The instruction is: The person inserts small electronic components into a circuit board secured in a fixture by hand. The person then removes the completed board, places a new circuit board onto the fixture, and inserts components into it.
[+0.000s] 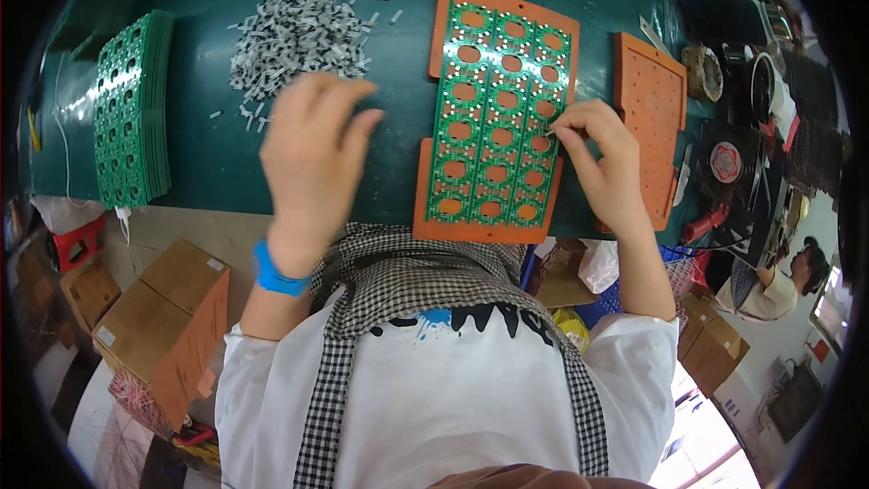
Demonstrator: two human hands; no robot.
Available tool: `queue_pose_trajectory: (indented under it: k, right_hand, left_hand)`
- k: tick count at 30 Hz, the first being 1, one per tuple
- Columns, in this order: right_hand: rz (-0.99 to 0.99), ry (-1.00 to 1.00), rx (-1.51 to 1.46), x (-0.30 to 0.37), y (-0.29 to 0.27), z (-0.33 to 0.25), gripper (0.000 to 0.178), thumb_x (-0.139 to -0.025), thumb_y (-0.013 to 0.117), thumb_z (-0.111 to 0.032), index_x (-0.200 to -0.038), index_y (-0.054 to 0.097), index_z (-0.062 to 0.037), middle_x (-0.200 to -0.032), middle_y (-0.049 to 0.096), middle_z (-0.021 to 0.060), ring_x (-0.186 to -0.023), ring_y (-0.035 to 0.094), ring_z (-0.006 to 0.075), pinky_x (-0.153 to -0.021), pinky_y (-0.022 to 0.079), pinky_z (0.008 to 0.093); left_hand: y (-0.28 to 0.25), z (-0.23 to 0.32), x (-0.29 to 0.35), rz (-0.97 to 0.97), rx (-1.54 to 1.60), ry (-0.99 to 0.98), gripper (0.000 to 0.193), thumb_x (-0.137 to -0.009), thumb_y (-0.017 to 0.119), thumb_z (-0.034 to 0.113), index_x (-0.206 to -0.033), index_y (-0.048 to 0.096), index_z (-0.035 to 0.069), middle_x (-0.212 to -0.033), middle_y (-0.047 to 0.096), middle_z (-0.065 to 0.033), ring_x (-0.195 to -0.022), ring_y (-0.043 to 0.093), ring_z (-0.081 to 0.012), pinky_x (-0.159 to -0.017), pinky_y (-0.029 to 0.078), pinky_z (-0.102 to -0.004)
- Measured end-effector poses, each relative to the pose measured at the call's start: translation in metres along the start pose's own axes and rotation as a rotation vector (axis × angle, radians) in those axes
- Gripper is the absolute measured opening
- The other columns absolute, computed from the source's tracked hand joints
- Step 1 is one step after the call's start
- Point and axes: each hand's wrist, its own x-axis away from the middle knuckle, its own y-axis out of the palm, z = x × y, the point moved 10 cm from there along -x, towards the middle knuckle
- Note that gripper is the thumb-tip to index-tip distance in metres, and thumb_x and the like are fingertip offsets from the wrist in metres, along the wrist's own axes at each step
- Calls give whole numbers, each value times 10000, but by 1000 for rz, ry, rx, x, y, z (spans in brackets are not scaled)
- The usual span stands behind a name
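One narrow grip, that of the right hand [605, 158], pinches a small pale part [549, 132] over the green board panel [483, 113], right of frame centre; the part looks light and stiff, best held by its sides; the left hand [312, 156], blurred, its grip parted, is near the grey pile [303, 32], upper left

This is an electronics assembly workshop. Reference item: the circuit-board panel [504, 118], seated on an orange tray [480, 233] upon a green table [208, 172]. Indicators are as follows: a stack of similar green panels [136, 109] at the far left of the circuit-board panel; a heap of small pale components [299, 41] between that stack and the circuit-board panel; a second orange tray [647, 118] to its right; cardboard boxes [163, 308] lower and well to its left; another person [756, 290] to its far right.
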Motion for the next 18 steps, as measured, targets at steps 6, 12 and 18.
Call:
queue_pose_trajectory:
  k: [6,12,18]
  right_hand:
    - [-87,-93,60,-5,5,-3,59,-841,605,6,-895,580,1,-923,572,107,-885,585,281,-758,478,353]
    - [-123,-69,32,-6,7,0,74,-842,601,10,-906,564,3,-926,556,111,-897,576,283,-770,473,356]
    - [-120,-83,52,-5,8,0,77,-842,603,8,-907,563,6,-919,559,113,-893,579,283,-766,474,356]
  left_hand:
    - [0,-30,-9,-49,-101,-30,136,-753,715,76,-875,656,68,-882,556,-66,-840,541,-256,-718,445,-366]
    - [3,-15,-10,-10,-191,68,63,-787,673,43,-829,626,39,-857,572,-70,-840,540,-267,-731,443,-370]
    - [1,-31,4,2,293,-178,63,-856,610,-13,-901,646,13,-853,603,-77,-758,567,-180,-689,453,-270]
